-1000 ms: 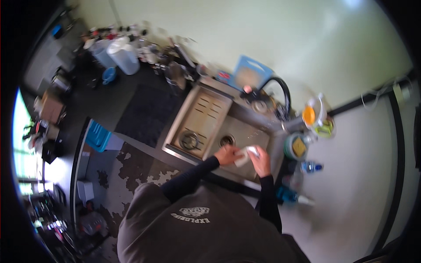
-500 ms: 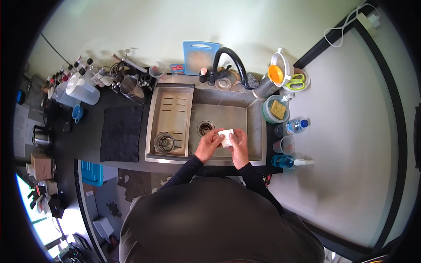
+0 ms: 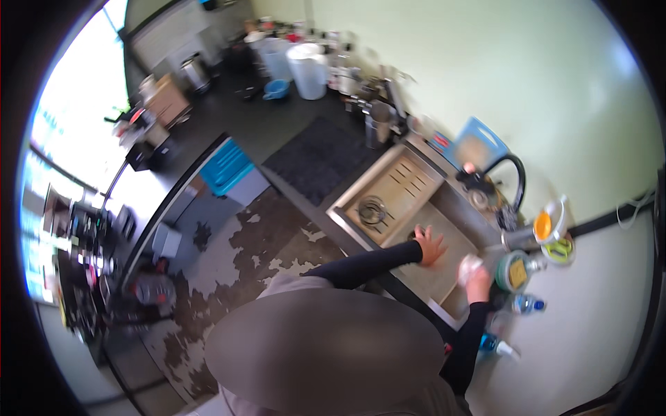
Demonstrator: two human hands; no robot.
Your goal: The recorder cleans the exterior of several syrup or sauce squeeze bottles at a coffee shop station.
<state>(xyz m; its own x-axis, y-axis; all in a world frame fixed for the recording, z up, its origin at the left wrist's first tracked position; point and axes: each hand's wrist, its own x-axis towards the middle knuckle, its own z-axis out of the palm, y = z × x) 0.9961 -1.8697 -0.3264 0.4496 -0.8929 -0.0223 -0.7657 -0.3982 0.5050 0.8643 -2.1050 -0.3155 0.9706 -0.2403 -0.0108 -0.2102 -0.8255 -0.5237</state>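
Note:
Over the sink point(image 3: 454, 260), my left hand point(image 3: 431, 247) is held out with its fingers spread and nothing in them. My right hand point(image 3: 478, 286) is near the sink's right wall, closed on a small white thing point(image 3: 470, 266). Motion smears it, so its kind does not show; half a second ago it looked like a folded white square. A clear drinking glass point(image 3: 372, 210) stands on the slotted tray point(image 3: 399, 182) at the sink's left, apart from both hands.
Behind the sink rise a black faucet point(image 3: 520, 182) and a blue cutting board point(image 3: 479, 142). At its right stand a tub with a yellow sponge point(image 3: 517, 274), a water bottle point(image 3: 528, 304) and a blue spray bottle point(image 3: 490, 343). A dark mat point(image 3: 316, 158) lies on the left counter.
My hands have parted: the left let go of the white thing and spread its fingers, while the right keeps it. The whole view has swung toward the left.

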